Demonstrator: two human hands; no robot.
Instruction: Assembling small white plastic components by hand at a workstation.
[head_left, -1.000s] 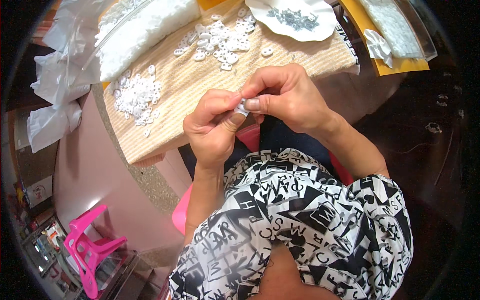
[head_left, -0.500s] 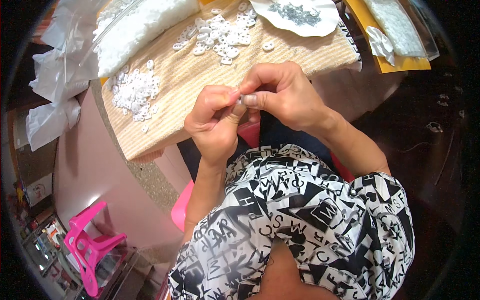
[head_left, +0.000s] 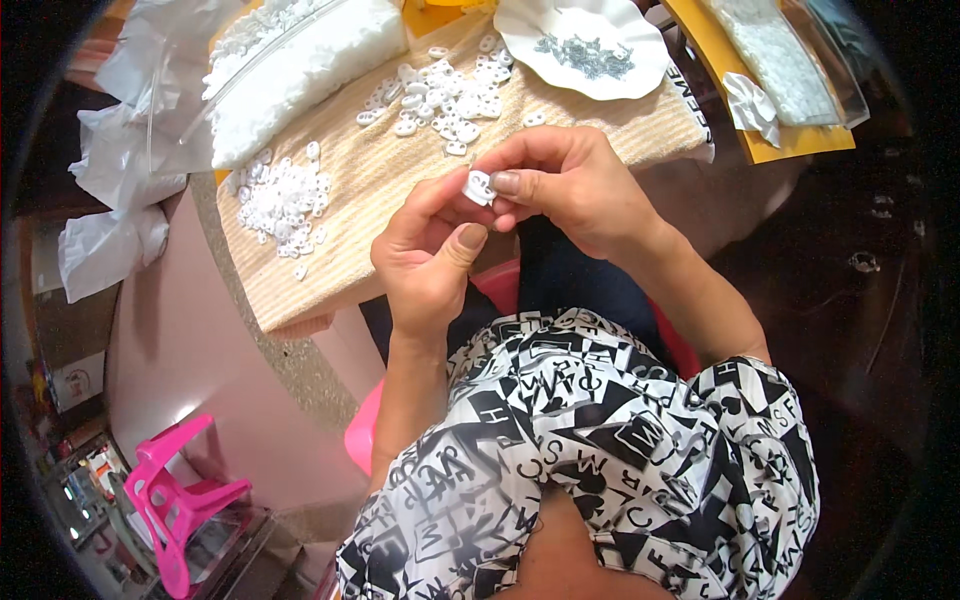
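Observation:
Over the near edge of the towel, my right hand point(head_left: 585, 185) pinches a small white plastic cord lock point(head_left: 479, 187) with two holes. Its thumb lies on the right side of the piece, with the fingers behind. My left hand point(head_left: 425, 240) is just left of it, fingers curled and the index fingertip at the piece. The left thumb stands apart from the cord lock. Beyond my hands lies a loose heap of white two-holed pieces point(head_left: 435, 98). A second heap of smaller white pieces point(head_left: 283, 200) is at the left of the towel. One piece point(head_left: 535, 118) lies alone.
A white scalloped plate point(head_left: 630, 82) at the back right holds many tiny metal springs point(head_left: 585, 58). A clear bag of white parts point(head_left: 300, 85) lies back left; another bag point(head_left: 775, 65) is far right. The striped towel point(head_left: 290, 295) covers the table. A pink stool point(head_left: 180, 490) stands lower left.
My left thumb has come off the piece and dropped away from it. The cord lock, mostly covered by my fingers before, now shows its holed face in my right hand.

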